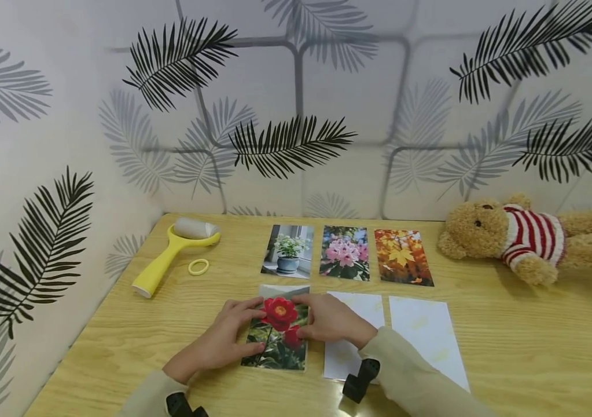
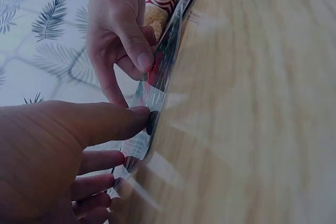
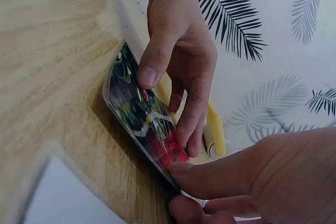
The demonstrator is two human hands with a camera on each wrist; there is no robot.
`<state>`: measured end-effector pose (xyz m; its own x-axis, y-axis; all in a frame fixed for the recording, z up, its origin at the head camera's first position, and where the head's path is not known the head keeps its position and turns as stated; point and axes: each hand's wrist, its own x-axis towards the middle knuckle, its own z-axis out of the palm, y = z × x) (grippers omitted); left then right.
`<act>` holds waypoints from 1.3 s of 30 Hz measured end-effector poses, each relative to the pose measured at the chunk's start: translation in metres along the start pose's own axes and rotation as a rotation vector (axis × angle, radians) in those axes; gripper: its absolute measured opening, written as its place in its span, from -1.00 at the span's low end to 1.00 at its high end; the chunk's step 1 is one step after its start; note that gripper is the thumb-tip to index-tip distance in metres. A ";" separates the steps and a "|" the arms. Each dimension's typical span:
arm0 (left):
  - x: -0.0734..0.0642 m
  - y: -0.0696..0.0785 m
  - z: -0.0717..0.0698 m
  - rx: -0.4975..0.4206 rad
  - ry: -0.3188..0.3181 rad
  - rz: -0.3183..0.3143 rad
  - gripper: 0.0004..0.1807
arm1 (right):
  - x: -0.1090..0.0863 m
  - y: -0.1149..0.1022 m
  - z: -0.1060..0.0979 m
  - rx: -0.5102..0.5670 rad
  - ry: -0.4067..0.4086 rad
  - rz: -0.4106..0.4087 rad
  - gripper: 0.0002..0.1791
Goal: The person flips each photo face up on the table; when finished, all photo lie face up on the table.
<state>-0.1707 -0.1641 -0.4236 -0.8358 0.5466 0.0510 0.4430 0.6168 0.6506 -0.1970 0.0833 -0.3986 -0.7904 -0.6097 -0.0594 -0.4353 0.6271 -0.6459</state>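
A glossy photo card of red flowers (image 1: 280, 341) lies between both hands near the table's front, with a pale strip of another picture (image 1: 285, 289) showing beyond its far edge. My left hand (image 1: 221, 337) rests thumb and fingertips on the card's left side, fingers spread. With thumb and fingers, my right hand (image 1: 333, 317) pinches its right edge. In the right wrist view the card (image 3: 142, 116) tilts, its near edge raised above a shadow on the wood. Just right of it are two white cards (image 1: 355, 307) (image 1: 423, 327), blank side up with faint yellowish marks.
Behind lie a potted plant photo (image 1: 287, 249), a pink blossom photo (image 1: 345, 252) and an autumn leaf photo (image 1: 404, 255). A yellow lint roller (image 1: 162, 260) and a yellow ring (image 1: 199, 267) sit left. A teddy bear (image 1: 532, 237) in a striped sweater lies right, by the wall.
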 end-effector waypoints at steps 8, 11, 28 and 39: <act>0.000 -0.003 -0.002 0.026 -0.009 0.012 -0.40 | 0.001 0.000 0.005 -0.032 0.080 0.029 -0.51; 0.002 -0.003 0.000 0.025 -0.027 0.024 -0.35 | -0.006 0.004 0.001 0.001 0.129 0.016 -0.57; 0.038 0.044 0.019 0.006 -0.142 0.146 -0.48 | -0.078 0.047 -0.048 -0.054 0.320 0.179 -0.70; 0.067 0.074 0.048 0.031 -0.249 0.172 -0.46 | -0.096 0.068 -0.078 -0.008 0.215 0.140 -0.50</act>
<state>-0.1783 -0.0548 -0.4086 -0.6442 0.7642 -0.0313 0.5843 0.5181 0.6246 -0.1842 0.2226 -0.3775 -0.9163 -0.4001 0.0154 -0.3175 0.7027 -0.6368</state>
